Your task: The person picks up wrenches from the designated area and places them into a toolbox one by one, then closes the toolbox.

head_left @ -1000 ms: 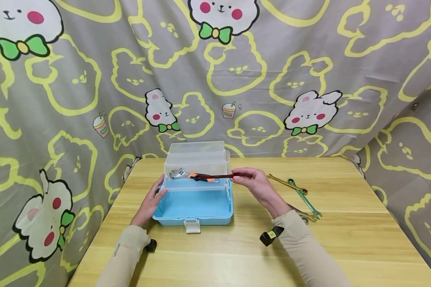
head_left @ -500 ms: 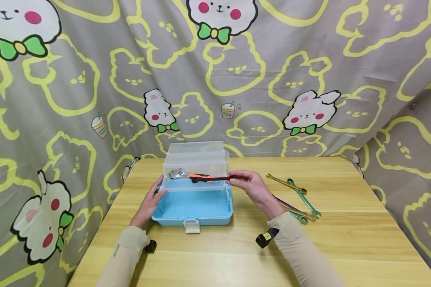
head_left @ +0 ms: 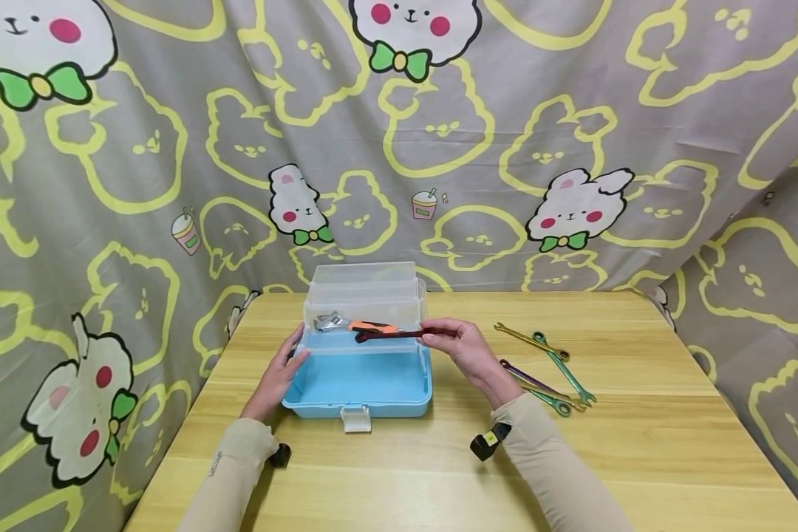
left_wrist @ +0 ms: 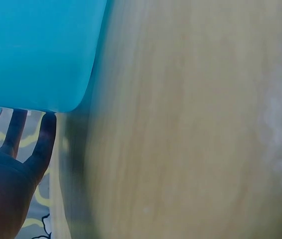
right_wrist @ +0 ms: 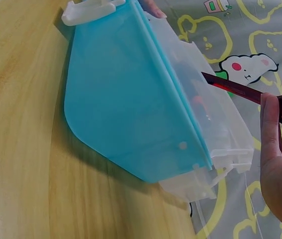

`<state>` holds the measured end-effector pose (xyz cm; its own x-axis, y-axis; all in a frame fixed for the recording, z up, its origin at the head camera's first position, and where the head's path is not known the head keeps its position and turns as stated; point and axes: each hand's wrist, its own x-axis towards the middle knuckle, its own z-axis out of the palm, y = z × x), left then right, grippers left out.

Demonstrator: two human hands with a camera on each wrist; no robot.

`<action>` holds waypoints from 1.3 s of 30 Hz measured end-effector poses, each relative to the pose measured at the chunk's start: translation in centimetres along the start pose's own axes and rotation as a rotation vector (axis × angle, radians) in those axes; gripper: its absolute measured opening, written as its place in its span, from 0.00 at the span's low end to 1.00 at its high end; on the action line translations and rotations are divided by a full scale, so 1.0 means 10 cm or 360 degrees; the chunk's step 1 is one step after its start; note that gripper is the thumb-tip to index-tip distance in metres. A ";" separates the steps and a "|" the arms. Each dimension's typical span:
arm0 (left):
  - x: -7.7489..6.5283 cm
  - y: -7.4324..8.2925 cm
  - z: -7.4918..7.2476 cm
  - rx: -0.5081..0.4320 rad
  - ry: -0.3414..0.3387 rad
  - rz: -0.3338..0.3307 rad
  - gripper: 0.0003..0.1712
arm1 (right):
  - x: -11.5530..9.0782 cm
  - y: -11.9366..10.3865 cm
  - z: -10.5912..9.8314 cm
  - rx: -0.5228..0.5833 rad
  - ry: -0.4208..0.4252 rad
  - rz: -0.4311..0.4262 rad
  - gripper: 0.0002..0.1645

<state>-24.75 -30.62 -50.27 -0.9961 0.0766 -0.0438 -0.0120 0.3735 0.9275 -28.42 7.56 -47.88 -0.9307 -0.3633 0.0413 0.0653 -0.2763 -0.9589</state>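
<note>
1. Head view, far left: the left hand [head_left: 278,375] rests against the left end of the blue toolbox [head_left: 359,384], fingers straight along its clear upper tray [head_left: 366,314], thumb at the blue rim. It grips nothing; the hand is relaxed and braces the box just as it did a second ago. The left wrist view shows the same fingers [left_wrist: 16,132] spread beside the blue wall [left_wrist: 36,50].

2. Inside the tray lies an adjustable wrench [head_left: 355,324] with a silver head and orange handle, unmoved across the earlier pictures.

3. A dark red wrench [head_left: 399,335] stretches from the tray's middle out over its right edge. Over the last second it has slid leftward and lower, so that its far end now lies over the orange handle. It looks nearly seated in the tray, though not let go.

4. The right hand [head_left: 462,349] pinches the near end of this red wrench between thumb and fingers; the right wrist view shows the fingers [right_wrist: 270,124] curled round the shaft [right_wrist: 235,88]. The hand has drifted left, closer to the box.

5. With the forearm shifted, a purple wrench [head_left: 525,377] on the wooden table [head_left: 638,458] has come into plain sight, alongside a gold wrench [head_left: 528,340] and a green wrench [head_left: 565,369], all well apart from the box.
</note>
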 end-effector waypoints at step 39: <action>0.16 -0.38 0.00 0.0048 0.0079 0.0035 0.38 | 0.15 0.13 0.20 -0.0335 0.0149 0.0059 0.24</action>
<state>-26.26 -31.88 -53.86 -0.9992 0.0395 -0.0043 0.0118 0.4002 0.9164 -29.00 4.84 -48.51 -0.9591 -0.2828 -0.0121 0.0328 -0.0687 -0.9971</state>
